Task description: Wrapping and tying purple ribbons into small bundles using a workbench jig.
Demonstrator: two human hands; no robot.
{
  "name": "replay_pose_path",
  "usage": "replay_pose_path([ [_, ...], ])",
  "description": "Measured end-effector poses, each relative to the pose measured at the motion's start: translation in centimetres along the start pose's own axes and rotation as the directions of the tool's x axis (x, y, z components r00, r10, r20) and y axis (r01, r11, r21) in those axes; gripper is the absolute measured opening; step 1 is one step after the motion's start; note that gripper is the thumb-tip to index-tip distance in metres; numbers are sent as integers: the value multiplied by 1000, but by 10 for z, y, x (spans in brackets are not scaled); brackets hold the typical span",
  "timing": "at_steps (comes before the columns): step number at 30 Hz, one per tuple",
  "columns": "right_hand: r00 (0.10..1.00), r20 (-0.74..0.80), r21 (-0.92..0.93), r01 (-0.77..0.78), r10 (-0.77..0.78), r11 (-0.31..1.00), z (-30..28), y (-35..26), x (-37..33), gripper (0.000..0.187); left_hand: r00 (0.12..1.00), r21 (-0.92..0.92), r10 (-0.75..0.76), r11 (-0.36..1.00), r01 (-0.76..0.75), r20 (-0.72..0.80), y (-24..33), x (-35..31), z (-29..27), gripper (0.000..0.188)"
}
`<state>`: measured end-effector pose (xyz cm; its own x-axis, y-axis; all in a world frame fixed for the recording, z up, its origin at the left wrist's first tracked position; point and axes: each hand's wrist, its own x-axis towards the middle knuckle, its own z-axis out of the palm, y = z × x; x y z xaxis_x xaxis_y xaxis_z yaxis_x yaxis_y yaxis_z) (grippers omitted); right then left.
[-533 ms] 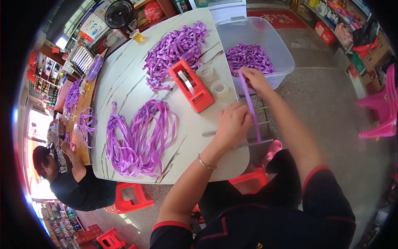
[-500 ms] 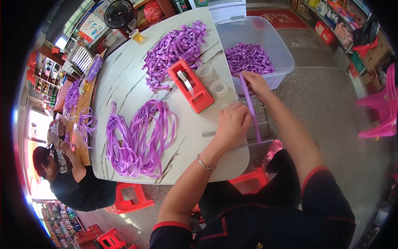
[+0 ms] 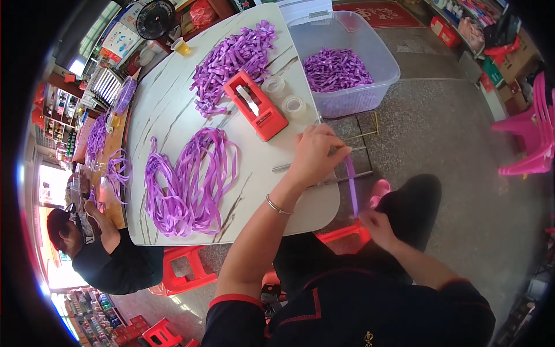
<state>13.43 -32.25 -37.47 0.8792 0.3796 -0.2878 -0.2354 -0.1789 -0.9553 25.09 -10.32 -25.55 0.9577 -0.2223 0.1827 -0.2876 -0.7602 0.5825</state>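
Observation:
At the table's right edge, my left hand (image 3: pixel 317 153) is closed, its fingertips pinching a strip of purple ribbon (image 3: pixel 352 188). The strip runs downward from those fingers past the table edge. Beside its lower end is my right hand (image 3: pixel 378 228), blurred by motion; whether its fingers grip the ribbon is unclear. Thin metal rods (image 3: pixel 358 176) stick out from the table edge under the strip. Close by on the table are a red tape dispenser (image 3: pixel 256 107) and clear tape rolls (image 3: pixel 293 105).
Looped purple ribbons (image 3: pixel 188 182) and a heap of short purple pieces (image 3: pixel 234 61) lie on the marble-patterned table (image 3: pixel 150 110). A clear plastic bin (image 3: pixel 381 75) with similar pieces stands right of it. Another person (image 3: pixel 110 254) sits at left. Pink chairs (image 3: pixel 529 133) stand far right.
My right hand has moved from the ribbon's upper end near the bin down to its lower end. My left hand stays at the table edge, now holding the strip's upper part.

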Motion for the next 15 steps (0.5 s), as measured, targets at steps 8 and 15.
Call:
replay_pose_path([
  [8, 954, 45, -178, 298, -295, 938, -12, -104, -52, 15, 1000, 22, -13, 1000, 13, 4, -1, -1, 4, 15],
  [15, 803, 47, -147, 594, -594, 791, -17, -189, 24, 15, 1000, 23, -13, 1000, 13, -12, 0, -1, 3, 14],
])
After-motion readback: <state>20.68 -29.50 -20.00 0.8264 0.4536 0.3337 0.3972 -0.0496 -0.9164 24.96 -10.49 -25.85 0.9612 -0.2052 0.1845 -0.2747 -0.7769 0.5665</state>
